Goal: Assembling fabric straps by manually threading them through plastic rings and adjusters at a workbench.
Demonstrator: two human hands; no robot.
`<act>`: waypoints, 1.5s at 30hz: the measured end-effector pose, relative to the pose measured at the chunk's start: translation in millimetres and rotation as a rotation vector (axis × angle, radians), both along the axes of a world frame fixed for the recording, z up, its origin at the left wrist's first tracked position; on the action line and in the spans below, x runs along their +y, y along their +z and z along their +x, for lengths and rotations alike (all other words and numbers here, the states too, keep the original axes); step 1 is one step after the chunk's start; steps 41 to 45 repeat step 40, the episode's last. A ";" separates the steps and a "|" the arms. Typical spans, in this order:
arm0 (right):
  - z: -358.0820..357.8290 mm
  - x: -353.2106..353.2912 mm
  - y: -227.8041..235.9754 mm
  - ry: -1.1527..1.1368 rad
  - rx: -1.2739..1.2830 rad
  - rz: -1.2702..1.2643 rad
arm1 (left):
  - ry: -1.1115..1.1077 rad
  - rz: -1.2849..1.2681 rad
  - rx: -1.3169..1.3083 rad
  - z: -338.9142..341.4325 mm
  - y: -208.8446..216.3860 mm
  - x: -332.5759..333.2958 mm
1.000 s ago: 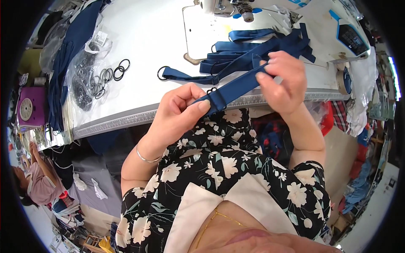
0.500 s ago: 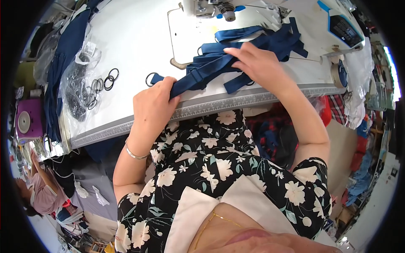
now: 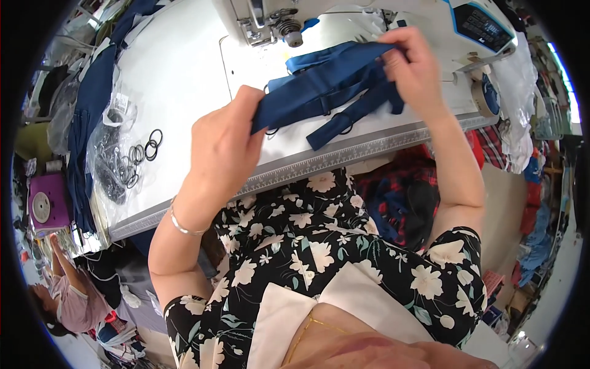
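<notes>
A bundle of dark blue fabric straps (image 3: pixel 326 83) is stretched between my two hands above the white sewing table. My left hand (image 3: pixel 226 136) is closed around the left end of a broad strap. At the bundle's upper right end, my right hand (image 3: pixel 418 71) is closed, the strap pinched between thumb and fingers. Several strap ends hang below, one of them (image 3: pixel 329 130) pointing toward the table's near edge with a dark ring at it. Part of another ring shows beside my left fingers. Folds hide how the straps are joined.
The sewing machine head (image 3: pixel 286 27) stands just beyond the straps. A ruler strip (image 3: pixel 301 155) runs along the near edge. Black rings (image 3: pixel 153 144) and a clear plastic bag (image 3: pixel 110 163) lie left. A tape roll (image 3: pixel 487 100) and control panel (image 3: pixel 485 29) are right. Another person (image 3: pixel 74 292) sits lower left.
My right hand has moved right and up and now grips the strap end. The bundle is lifted off the table and drawn out between my hands. The view has shifted slightly.
</notes>
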State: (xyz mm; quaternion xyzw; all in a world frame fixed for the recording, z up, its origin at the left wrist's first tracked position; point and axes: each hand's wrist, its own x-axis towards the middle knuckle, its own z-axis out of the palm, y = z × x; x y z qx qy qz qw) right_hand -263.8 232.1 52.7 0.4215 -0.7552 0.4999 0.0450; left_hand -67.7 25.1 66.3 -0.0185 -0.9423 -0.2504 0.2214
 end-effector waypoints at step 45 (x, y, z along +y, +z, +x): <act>37.3 103.4 -10.0 0.188 0.545 0.397 | -0.187 -0.004 -0.164 -52.6 -48.5 56.3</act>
